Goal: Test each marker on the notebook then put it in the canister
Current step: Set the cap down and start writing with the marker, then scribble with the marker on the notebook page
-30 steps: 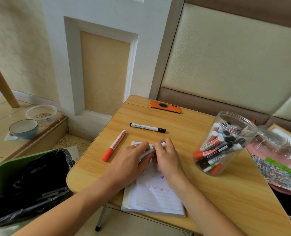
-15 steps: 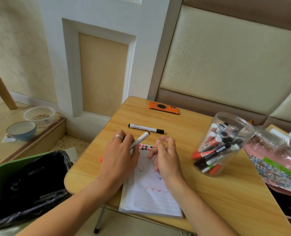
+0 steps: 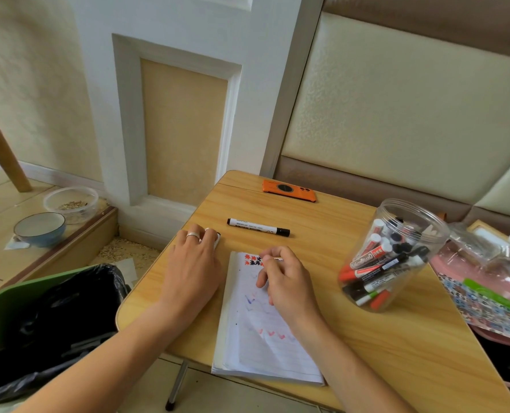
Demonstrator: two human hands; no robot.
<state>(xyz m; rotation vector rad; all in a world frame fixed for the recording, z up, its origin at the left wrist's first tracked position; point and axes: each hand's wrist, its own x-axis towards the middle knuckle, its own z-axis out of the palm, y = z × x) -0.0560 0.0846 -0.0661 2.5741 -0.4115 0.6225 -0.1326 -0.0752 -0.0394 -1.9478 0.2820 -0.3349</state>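
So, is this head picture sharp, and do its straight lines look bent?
Head view: wide-angle bending curves the wall panel edges; the canister and the bag beside it look smeared; the black marker on the table is fairly sharp.

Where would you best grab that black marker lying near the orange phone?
Probably at the middle of the white barrel of the black marker, coming straight down from above. It lies flat on the table, crosswise to the person, with bare wood on both long sides, so thumb and fingers can close across the barrel. The left hand is nearest.
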